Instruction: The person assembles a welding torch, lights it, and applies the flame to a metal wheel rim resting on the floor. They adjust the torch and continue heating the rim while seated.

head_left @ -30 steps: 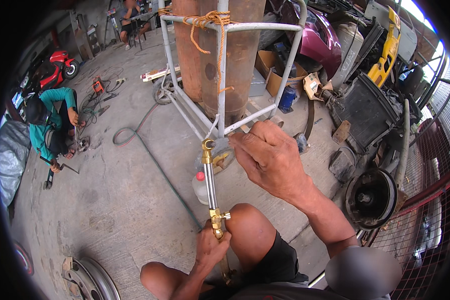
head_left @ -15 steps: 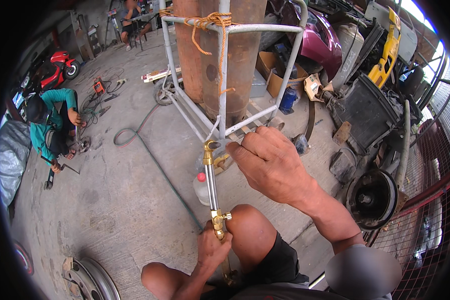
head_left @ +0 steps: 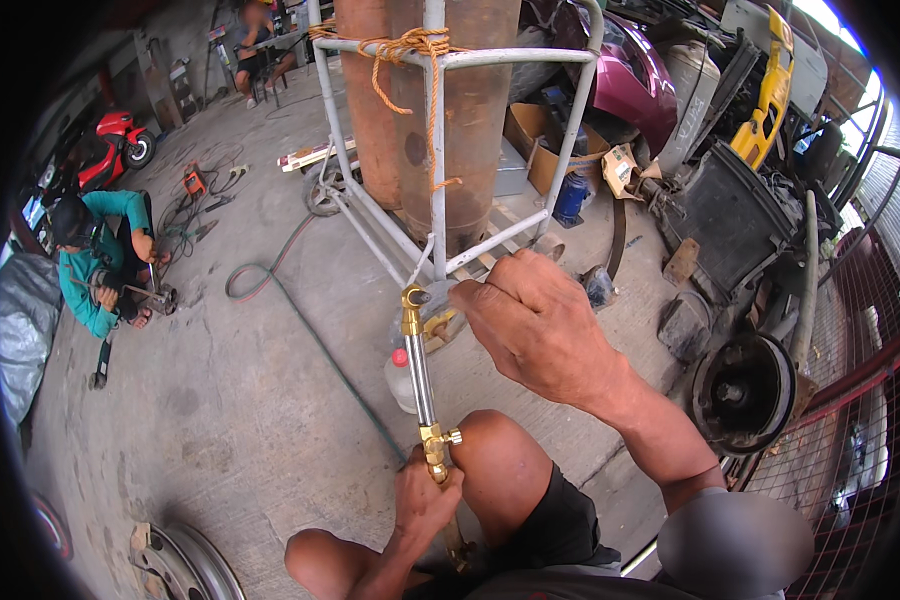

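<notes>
Your left hand [head_left: 428, 500] has its fingers wrapped around the handle of the torch [head_left: 421, 380], directly below the brass valve [head_left: 433, 440] and just beside your right knee [head_left: 500, 455]. The torch stands ahead of you, tilted slightly toward 11 o'clock, with its brass head uppermost. Read all positions below as clock directions from that head, with 12 at the top of your view.

Your right hand [head_left: 535, 325] is between 3 and 4 o'clock, back of the hand up, fingers curled inward and the index side near the torch tip. Whether those fingers pinch a small item cannot be told from this angle.

At 6 o'clock, a pale jug [head_left: 402, 385] with a red cap stands on the floor [head_left: 240, 440], just beside the torch tubes. At 12 o'clock, a grey metal frame [head_left: 436, 200] surrounds 2 tall brown cylinders [head_left: 470, 150]; orange rope [head_left: 410, 45] is tied around its upper bar. A thin hose [head_left: 315, 340] crosses the floor and loops at 9 o'clock.

Farther out:
- Between 1 and 2 o'clock: cardboard box [head_left: 542, 160], purple bumper [head_left: 635, 85].
- Between 3 and 4 o'clock: round black drum [head_left: 745, 395].
- 7 o'clock: wheel rim [head_left: 185, 565].
- Between 9 and 10 o'clock: crouching co-worker in teal sleeves [head_left: 125, 203].
- 10 o'clock: red motorcycle [head_left: 115, 125].
</notes>
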A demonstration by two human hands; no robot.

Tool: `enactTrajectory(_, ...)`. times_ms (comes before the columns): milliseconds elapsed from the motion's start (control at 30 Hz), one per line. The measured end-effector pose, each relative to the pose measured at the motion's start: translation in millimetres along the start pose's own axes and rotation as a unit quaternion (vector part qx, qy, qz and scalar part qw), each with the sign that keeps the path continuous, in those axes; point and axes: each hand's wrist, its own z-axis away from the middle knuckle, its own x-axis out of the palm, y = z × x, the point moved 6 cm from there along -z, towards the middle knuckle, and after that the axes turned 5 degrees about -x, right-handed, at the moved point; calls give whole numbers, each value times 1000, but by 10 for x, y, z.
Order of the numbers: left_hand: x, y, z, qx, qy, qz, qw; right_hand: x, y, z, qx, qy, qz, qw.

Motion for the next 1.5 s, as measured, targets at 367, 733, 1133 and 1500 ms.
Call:
enactTrajectory(367,7,-28,-2,-7,-3,-1,1000,-68,-62,21,-22,15,36,999)
enactTrajectory(733,18,-8,-15,-6,-10,-1,1000,22,-26,51,-25,13,33,999)
enactTrajectory(1133,23,-34,-30,11,0,4,1000,59,-8,39,-29,13,26,999)
enactTrajectory(1500,27,-33,-35,4,-6,3,1000,32,-20,23,-19,16,42,999)
